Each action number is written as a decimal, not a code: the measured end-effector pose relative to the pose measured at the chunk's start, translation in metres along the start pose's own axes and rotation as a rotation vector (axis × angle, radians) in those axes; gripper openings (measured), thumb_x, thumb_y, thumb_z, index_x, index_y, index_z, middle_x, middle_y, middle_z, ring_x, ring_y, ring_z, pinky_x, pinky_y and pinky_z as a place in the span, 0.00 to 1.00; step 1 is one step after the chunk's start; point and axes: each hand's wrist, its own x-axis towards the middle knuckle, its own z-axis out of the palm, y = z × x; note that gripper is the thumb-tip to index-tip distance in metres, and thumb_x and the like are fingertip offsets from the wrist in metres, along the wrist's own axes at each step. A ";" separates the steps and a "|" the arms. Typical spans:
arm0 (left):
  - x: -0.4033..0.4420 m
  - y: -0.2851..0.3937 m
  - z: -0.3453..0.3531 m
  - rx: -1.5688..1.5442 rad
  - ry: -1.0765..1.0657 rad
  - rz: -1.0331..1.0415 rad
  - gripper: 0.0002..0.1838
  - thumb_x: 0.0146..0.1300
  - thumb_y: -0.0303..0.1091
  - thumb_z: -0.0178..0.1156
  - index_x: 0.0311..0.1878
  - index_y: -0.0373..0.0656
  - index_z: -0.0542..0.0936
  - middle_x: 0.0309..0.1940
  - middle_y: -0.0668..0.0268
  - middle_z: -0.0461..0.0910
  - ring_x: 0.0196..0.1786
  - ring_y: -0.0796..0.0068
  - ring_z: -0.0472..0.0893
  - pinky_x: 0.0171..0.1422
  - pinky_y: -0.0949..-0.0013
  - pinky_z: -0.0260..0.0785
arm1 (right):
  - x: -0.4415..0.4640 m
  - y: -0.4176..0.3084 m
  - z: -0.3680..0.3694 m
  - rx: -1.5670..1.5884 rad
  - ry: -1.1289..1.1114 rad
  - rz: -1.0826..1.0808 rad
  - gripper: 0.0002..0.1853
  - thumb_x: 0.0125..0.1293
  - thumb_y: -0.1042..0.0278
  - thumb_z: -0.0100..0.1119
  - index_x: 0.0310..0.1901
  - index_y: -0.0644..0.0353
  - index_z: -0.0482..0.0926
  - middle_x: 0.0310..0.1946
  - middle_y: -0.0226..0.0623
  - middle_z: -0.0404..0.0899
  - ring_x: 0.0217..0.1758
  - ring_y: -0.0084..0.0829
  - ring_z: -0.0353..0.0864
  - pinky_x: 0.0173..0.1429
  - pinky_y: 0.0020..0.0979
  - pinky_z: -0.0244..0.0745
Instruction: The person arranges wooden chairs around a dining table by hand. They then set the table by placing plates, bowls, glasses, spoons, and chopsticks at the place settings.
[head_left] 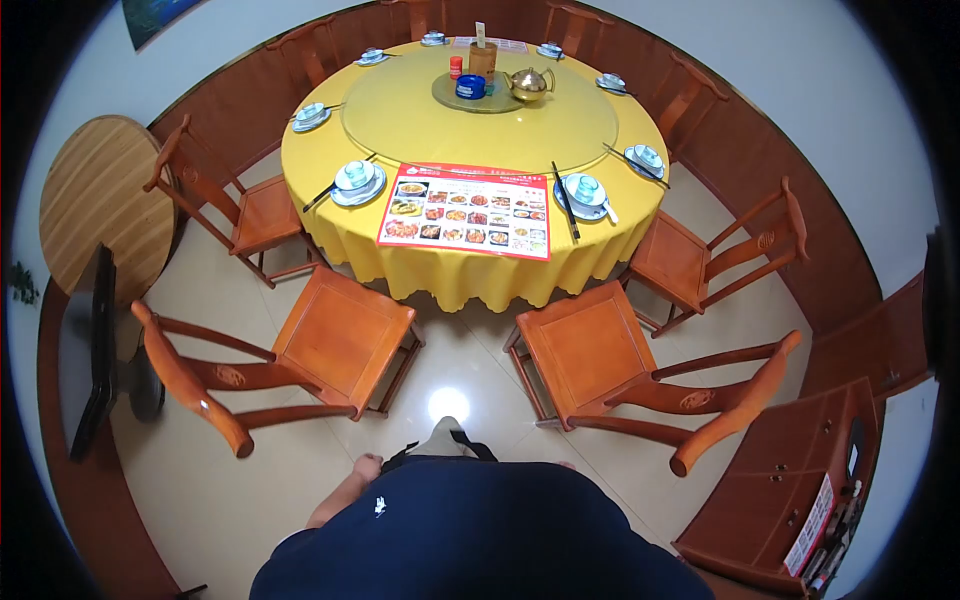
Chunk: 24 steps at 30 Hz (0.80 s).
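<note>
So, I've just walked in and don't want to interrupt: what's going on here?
A person in a navy top stands before a round yellow-clothed table set with pale ceramic bowls, black chopsticks and a red-and-white menu. Their bare left hand hangs low, away from the tableware; the right hand barely shows.

Ahead of the left hand (368,466), the nearest chair (340,325) shows smooth, varnished wood over a glossy floor (465,350) that throws back bright glare. Farther beyond that hand, folded yellow cloth (450,277) drapes under a smooth, see-through turntable (400,125), a printed paper menu (465,212) and a shiny metal teapot (527,86).
</note>
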 end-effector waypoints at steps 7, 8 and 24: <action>0.096 0.105 -0.062 -0.388 -0.149 0.018 0.13 0.55 0.39 0.44 0.34 0.38 0.69 0.25 0.60 0.74 0.23 0.72 0.74 0.24 0.70 0.65 | -0.006 -0.174 0.024 0.248 0.051 -0.105 0.10 0.57 0.66 0.44 0.26 0.62 0.71 0.21 0.35 0.73 0.22 0.26 0.73 0.25 0.24 0.69; 0.093 0.131 -0.070 -0.389 -0.184 0.060 0.12 0.56 0.39 0.44 0.33 0.39 0.69 0.23 0.63 0.73 0.22 0.74 0.73 0.24 0.70 0.65 | -0.003 -0.190 0.021 0.290 0.058 -0.083 0.09 0.58 0.66 0.44 0.28 0.61 0.71 0.23 0.35 0.74 0.23 0.26 0.74 0.26 0.24 0.70; 0.150 0.558 -0.050 -0.422 -0.553 0.488 0.14 0.61 0.36 0.45 0.40 0.35 0.73 0.29 0.67 0.75 0.29 0.80 0.74 0.36 0.79 0.67 | 0.183 -0.507 -0.106 0.652 0.127 -0.268 0.10 0.58 0.65 0.49 0.38 0.62 0.70 0.31 0.37 0.74 0.30 0.27 0.76 0.33 0.24 0.73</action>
